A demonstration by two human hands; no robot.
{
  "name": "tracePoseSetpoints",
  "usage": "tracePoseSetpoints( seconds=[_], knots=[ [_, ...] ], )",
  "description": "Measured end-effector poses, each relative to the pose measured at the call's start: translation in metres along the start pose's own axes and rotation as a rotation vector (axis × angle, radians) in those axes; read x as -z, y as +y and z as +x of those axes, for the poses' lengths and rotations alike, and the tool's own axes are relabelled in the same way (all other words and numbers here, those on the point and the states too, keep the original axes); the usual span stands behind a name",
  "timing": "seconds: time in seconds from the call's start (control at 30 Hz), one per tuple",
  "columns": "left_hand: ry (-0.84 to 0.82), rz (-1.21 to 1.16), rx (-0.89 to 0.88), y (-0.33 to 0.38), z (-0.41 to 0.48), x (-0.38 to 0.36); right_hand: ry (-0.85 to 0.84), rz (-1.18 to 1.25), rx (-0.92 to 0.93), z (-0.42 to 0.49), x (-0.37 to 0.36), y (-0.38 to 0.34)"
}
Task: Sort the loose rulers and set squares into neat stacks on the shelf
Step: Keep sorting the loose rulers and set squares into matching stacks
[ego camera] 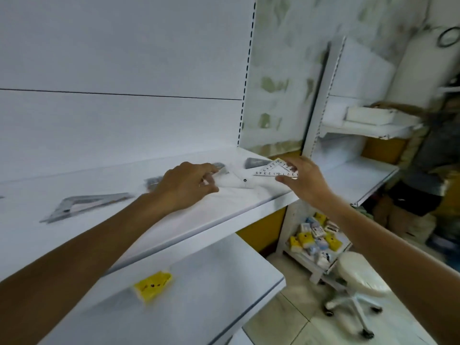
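Note:
My right hand point(305, 178) pinches a small clear set square point(275, 169) with black numbers, held just above the right end of the white shelf point(224, 210). My left hand point(186, 185) reaches over the shelf, its fingers curled on the corner of a clear plastic piece point(236, 180) that lies flat there. A large grey set square point(82, 204) lies on the shelf to the left. Smaller grey pieces point(255, 162) sit near the shelf's back, blurred; one is partly hidden behind my left hand.
A yellow packet point(153, 285) lies on the lower shelf point(224, 282). To the right stands another white rack point(348, 175) with several small packets point(316, 235) on its bottom shelf. A white stool point(356, 277) stands on the tiled floor.

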State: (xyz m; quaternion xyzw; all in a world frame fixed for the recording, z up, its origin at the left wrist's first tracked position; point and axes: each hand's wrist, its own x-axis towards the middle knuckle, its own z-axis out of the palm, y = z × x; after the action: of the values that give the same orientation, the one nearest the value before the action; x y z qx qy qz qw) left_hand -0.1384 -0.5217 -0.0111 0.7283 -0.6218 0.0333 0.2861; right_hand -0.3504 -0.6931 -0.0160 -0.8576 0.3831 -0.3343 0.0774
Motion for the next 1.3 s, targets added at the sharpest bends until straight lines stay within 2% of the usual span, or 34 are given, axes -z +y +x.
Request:
tracePoseSetpoints(
  seconds=[0.23, 0.47, 0.7, 0.83, 1.13, 1.3],
  knots=[
    [-0.039, 0.007, -0.012, 0.023, 0.053, -0.033, 0.053, -0.034, -0.023, 0.023, 0.004, 0.048],
    [-0.047, 0.026, -0.05, 0.013, 0.107, -0.048, 0.043, -0.041, -0.064, 0.078, -0.013, 0.066],
    [-0.005, 0.07, 0.005, 0.004, 0.147, -0.037, 0.031, 0.003, 0.025, 0.139, -0.022, 0.08],
    [0.026, 0.115, 0.087, 0.001, 0.152, -0.038, -0.027, 0.034, 0.134, 0.165, -0.039, 0.084],
    [0.118, 0.146, 0.39, 0.015, 0.131, -0.063, -0.23, 0.192, 0.4, 0.203, -0.074, 0.098],
    [0.203, 0.126, 0.522, 0.033, 0.12, -0.09, -0.336, 0.318, 0.457, 0.201, -0.092, 0.115]
  ],
)
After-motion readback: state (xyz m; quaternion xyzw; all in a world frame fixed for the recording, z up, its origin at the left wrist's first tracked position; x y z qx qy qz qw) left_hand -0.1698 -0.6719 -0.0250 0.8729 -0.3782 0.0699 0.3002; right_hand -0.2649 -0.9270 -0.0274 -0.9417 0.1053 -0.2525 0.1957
